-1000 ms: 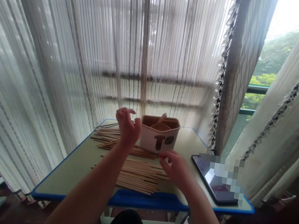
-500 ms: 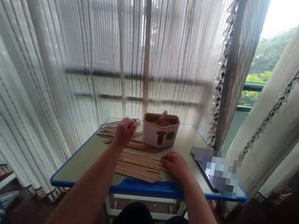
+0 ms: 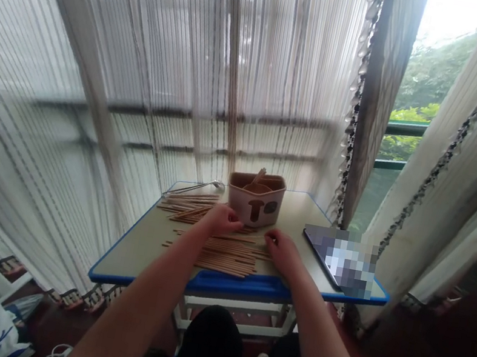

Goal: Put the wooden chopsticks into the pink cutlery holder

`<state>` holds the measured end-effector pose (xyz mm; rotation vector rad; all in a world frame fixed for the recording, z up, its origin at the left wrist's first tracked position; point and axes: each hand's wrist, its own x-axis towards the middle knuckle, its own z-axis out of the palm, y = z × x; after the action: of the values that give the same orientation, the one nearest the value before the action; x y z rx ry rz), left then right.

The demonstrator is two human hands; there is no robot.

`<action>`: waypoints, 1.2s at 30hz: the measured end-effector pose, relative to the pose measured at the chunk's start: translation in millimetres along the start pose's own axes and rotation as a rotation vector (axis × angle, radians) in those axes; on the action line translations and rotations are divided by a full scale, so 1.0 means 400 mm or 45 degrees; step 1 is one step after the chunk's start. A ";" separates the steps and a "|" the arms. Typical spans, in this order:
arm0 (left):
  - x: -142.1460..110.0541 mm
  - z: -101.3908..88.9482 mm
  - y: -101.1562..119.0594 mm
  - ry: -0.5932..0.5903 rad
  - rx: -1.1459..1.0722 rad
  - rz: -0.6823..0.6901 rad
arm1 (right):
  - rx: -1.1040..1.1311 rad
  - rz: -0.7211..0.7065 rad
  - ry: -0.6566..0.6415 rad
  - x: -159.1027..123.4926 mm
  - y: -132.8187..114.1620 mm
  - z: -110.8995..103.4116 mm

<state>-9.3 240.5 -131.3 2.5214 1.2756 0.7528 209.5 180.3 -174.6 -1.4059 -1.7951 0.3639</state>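
At six o'clock from the white, brown-rimmed box [image 3: 242, 205], slim tan wooden sticks [image 3: 231, 257] lie.
Left hand [image 3: 222, 220] at seven, right hand [image 3: 282, 250] at five, both curled narrow; I can't tell if either holds any.

no readable text, dark T-like mark [image 3: 254, 211] on the pale container [image 3: 243, 204]

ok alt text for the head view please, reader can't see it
A person's left hand and right hand are at thin wooden sticks on a blue-edged table, near a pale container. A phone lies to the right; sheer curtains hang behind.
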 end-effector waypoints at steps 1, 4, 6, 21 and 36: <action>-0.001 0.005 0.005 -0.056 -0.030 -0.003 | 0.037 0.016 0.044 -0.001 -0.002 -0.003; -0.001 0.019 0.017 -0.148 -0.083 0.026 | 0.170 0.065 0.278 -0.004 -0.006 -0.015; 0.002 0.025 0.021 -0.118 -0.082 0.067 | 0.278 0.111 0.463 -0.005 -0.003 -0.024; 0.003 0.013 0.035 -0.125 -0.172 0.005 | 0.721 0.417 0.956 -0.019 0.018 -0.054; 0.021 0.010 0.009 0.022 -0.720 -0.452 | 0.852 0.431 0.991 -0.020 0.026 -0.058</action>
<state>-0.4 245.1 -130.1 1.7913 1.2476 0.8949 233.9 170.9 -170.1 -1.1231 -0.7048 0.4540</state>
